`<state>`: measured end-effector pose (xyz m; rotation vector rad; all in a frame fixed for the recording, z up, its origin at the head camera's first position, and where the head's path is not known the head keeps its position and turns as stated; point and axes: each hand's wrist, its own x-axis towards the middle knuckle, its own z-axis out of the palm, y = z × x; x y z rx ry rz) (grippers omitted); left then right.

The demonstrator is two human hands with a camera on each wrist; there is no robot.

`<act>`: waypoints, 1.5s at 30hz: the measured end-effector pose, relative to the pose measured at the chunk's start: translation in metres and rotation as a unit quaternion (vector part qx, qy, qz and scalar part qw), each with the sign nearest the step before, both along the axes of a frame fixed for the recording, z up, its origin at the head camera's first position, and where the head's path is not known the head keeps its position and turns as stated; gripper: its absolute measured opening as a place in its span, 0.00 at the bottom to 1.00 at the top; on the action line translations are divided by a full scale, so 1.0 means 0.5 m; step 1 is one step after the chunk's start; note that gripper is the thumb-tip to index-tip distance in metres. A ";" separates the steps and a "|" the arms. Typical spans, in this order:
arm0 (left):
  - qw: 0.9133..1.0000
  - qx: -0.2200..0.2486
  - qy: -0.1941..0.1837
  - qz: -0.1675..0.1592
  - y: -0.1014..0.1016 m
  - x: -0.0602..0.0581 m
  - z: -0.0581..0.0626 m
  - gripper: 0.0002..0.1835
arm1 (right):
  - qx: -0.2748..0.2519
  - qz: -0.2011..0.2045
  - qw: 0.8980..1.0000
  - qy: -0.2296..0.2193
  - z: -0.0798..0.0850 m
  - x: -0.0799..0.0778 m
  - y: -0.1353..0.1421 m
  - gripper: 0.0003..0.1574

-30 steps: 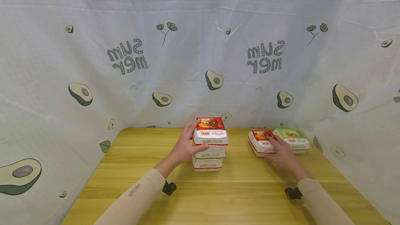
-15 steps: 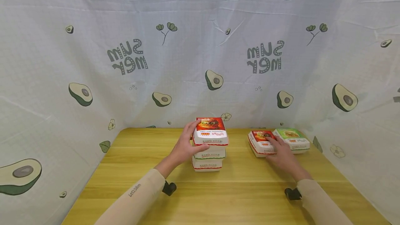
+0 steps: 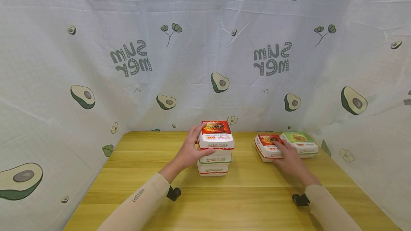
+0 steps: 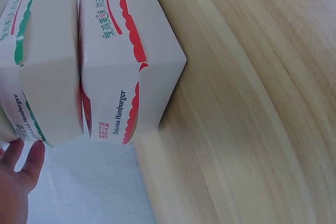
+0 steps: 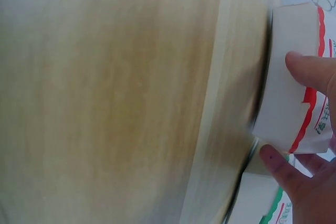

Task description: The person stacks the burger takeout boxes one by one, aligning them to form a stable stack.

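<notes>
In the head view, several burger boxes form a stack at mid-table. The top one is a red-lidded burger box (image 3: 216, 135), gripped at its left side by my left hand (image 3: 189, 150), thumb across the front. Beneath it sit a green-trimmed box (image 3: 216, 157) and a red-trimmed box (image 3: 213, 169). To the right, my right hand (image 3: 291, 161) holds another red-lidded burger box (image 3: 264, 147) low at the table. The right wrist view shows the thumb (image 5: 304, 69) on its white side and fingers round the other side. A green-lidded burger box (image 3: 303, 145) stands right beside it.
The wooden table (image 3: 250, 206) ends at the back against a pale curtain (image 3: 192, 56) printed with avocados and leaves. The curtain also runs along both sides. Each wrist carries a small black camera, such as the left wrist camera (image 3: 174, 193).
The red-lidded box under my right hand has edged very slightly left, with the hand on it. My left hand and the stack stay in place.
</notes>
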<state>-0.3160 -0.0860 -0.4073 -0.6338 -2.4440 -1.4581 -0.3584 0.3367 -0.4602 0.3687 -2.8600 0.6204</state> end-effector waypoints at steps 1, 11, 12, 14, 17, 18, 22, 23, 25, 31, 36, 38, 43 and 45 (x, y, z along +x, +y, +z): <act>1.000 0.000 0.001 0.000 0.000 0.000 0.000 0.51 | 0.001 0.001 1.000 0.002 -0.001 0.000 0.001 0.48; 1.000 0.004 0.003 -0.002 0.001 0.002 -0.001 0.51 | 0.004 0.005 1.000 -0.001 -0.005 0.000 0.004 0.48; 1.000 0.004 0.003 -0.002 0.001 0.003 -0.001 0.51 | 0.004 0.005 1.000 -0.002 -0.004 0.001 0.004 0.49; 1.000 0.004 0.003 -0.002 0.001 0.002 -0.001 0.51 | 0.004 0.003 1.000 -0.004 -0.005 0.001 0.003 0.48; 1.000 0.004 0.002 -0.001 0.000 0.003 -0.002 0.51 | 0.001 0.003 1.000 -0.002 -0.004 0.002 0.002 0.48; 1.000 0.004 0.001 -0.001 0.000 0.003 -0.002 0.51 | 0.000 0.003 1.000 0.000 -0.004 0.001 0.003 0.48; 1.000 0.004 -0.003 0.000 0.000 0.003 -0.002 0.51 | -0.002 0.007 1.000 0.004 -0.005 0.001 0.005 0.48; 1.000 0.003 -0.003 0.000 0.000 0.003 -0.002 0.51 | -0.002 0.008 1.000 0.005 -0.006 0.001 0.006 0.48; 1.000 0.002 -0.002 0.000 0.000 0.003 -0.002 0.51 | -0.002 0.007 1.000 0.005 -0.007 0.000 0.009 0.47; 1.000 0.000 -0.003 0.001 -0.001 0.004 0.000 0.51 | -0.006 0.007 1.000 0.005 -0.005 -0.001 0.011 0.49; 1.000 0.002 -0.001 0.001 -0.001 0.004 0.002 0.51 | -0.008 0.006 1.000 0.004 0.002 0.001 0.009 0.49; 1.000 0.002 -0.002 0.000 -0.001 0.004 0.002 0.51 | -0.009 0.005 1.000 0.000 0.004 0.002 0.009 0.49; 1.000 0.005 -0.003 -0.001 -0.002 0.002 0.002 0.51 | -0.005 0.004 1.000 -0.004 0.012 0.002 0.007 0.50; 1.000 0.006 -0.002 -0.001 -0.002 0.001 0.002 0.51 | -0.002 0.006 1.000 -0.002 0.014 0.002 0.007 0.50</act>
